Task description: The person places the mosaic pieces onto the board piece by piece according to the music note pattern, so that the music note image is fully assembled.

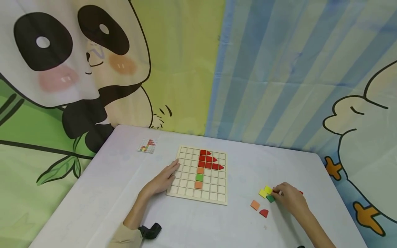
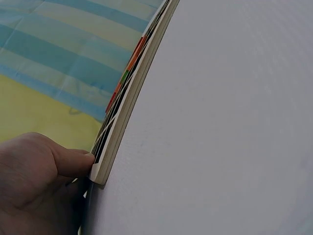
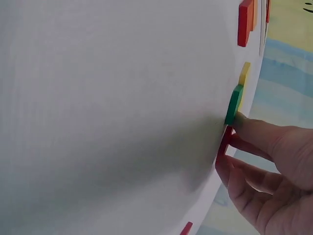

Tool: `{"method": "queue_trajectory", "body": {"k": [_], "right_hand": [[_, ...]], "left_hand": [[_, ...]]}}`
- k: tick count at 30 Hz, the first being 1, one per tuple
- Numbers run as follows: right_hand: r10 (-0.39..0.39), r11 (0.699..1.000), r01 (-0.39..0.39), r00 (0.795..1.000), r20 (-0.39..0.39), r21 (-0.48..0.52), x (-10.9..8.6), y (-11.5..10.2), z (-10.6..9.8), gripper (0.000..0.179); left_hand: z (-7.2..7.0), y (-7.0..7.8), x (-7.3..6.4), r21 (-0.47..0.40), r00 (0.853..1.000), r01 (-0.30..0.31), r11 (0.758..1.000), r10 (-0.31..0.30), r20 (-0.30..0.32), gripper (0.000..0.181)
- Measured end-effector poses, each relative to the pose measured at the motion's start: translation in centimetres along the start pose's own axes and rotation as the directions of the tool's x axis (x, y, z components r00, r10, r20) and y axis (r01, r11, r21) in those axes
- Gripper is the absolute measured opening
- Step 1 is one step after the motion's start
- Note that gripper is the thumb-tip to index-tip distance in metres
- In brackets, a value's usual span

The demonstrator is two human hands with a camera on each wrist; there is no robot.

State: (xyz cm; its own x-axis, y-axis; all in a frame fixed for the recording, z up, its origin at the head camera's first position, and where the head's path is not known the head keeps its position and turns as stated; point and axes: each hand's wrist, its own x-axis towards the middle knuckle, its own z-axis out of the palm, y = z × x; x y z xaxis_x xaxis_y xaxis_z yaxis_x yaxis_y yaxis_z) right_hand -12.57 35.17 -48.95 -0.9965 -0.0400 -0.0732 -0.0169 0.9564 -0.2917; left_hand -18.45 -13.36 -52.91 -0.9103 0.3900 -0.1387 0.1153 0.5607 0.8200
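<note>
A pale grid board (image 1: 185, 174) lies on the white table, with red, orange and green tiles set down its middle and upper right. My left hand (image 1: 162, 179) rests against the board's left edge, fingers fairly straight; the left wrist view shows the thumb (image 2: 73, 162) at the board's corner. My right hand (image 1: 291, 197) is over the loose tiles at the right. Its fingertips pinch a red tile (image 3: 224, 141) at table level, beside a green tile (image 3: 234, 104). Yellow tiles (image 1: 263, 193) lie just left of these fingers.
A small pattern card (image 1: 147, 146) lies behind and left of the board. An orange tile (image 1: 255, 205) and a red quarter-round tile (image 1: 264, 213) lie between board and right hand. Another red piece (image 1: 301, 192) shows partly behind that hand. Printed cloth (image 1: 263, 69) hangs behind the table.
</note>
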Motion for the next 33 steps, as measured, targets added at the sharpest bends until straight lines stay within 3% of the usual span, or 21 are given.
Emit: {"method": "queue_trajectory", "body": {"k": [10,18,22,26,30,33], "right_hand": [[0.038,0.999,-0.040,0.998,-0.049,-0.028,0.0,-0.5,0.6,0.015],[0.037,0.996,-0.025,0.990,-0.135,0.089,-0.2,0.0,0.2,0.021],[-0.075,0.987,0.104,0.972,-0.222,0.123,-0.5,-2.1,0.2,0.018],[-0.219,0.949,0.265,0.944,-0.248,0.171,-0.8,-6.7,1.2,0.016],[-0.393,0.877,0.421,0.906,-0.159,0.233,-1.3,-12.0,2.9,0.018],[-0.527,0.804,0.534,0.844,-0.103,0.262,-1.3,-15.5,4.0,0.016]], "left_hand": [[0.0,0.2,0.0,0.009,1.000,0.010,1.000,-0.010,-0.002,0.054],[-0.1,0.2,0.1,0.012,1.000,0.004,1.000,-0.004,0.003,0.054],[-0.2,0.2,-0.1,0.015,1.000,-0.004,1.000,0.004,0.001,0.054],[-0.2,0.2,-0.2,0.014,1.000,-0.003,1.000,0.003,0.002,0.054],[-0.2,0.2,-0.3,0.009,1.000,-0.012,1.000,0.012,0.003,0.054],[-0.1,0.2,-0.2,0.010,1.000,-0.016,1.000,0.016,0.000,0.054]]}}
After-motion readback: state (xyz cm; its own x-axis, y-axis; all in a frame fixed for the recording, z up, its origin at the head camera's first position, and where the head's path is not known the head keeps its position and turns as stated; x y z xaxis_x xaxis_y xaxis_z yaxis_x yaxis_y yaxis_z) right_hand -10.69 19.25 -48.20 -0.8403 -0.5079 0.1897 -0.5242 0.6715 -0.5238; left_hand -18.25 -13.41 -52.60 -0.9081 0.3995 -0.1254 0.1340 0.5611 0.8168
